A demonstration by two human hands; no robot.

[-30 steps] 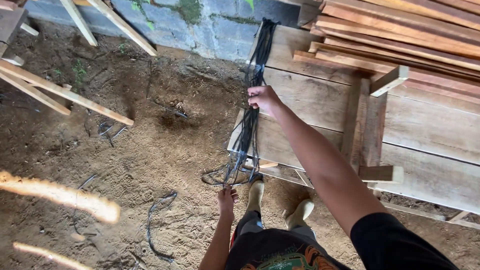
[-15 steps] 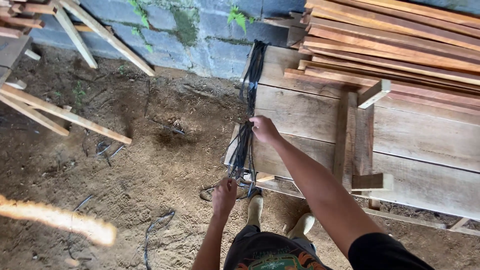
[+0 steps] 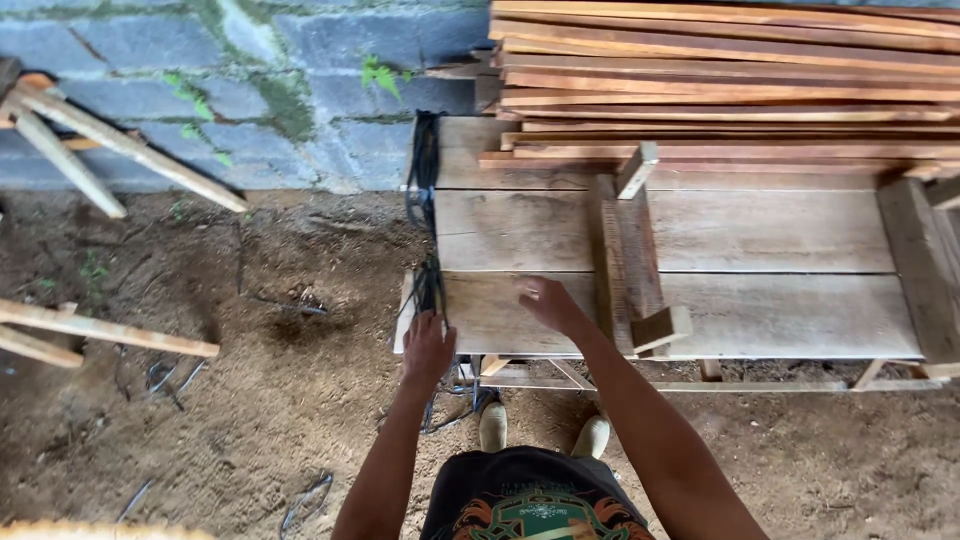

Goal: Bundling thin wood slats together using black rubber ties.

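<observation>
Two hands: both at the desk (image 3: 700, 230) edge.
Left hand (image 3: 428, 348): clenched around black straps (image 3: 424, 190), keeping them bunched.
Right hand (image 3: 545, 303): released, fingers spread, resting on the boards.

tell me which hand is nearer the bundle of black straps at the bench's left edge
Left. The left hand is on the lower end of the black straps at the wooden bench corner; the right hand is over the planks, apart from them.

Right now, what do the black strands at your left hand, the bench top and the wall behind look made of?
Black strands: thin, flexible, dark, likely plastic or rubber strapping or cord; too fine to settle.
Bench top: rough, unpainted wood planks, with grain and gaps showing.
Wall: grey masonry blocks with mortar joints, green growth on them.
Left hand grips the strands.
</observation>
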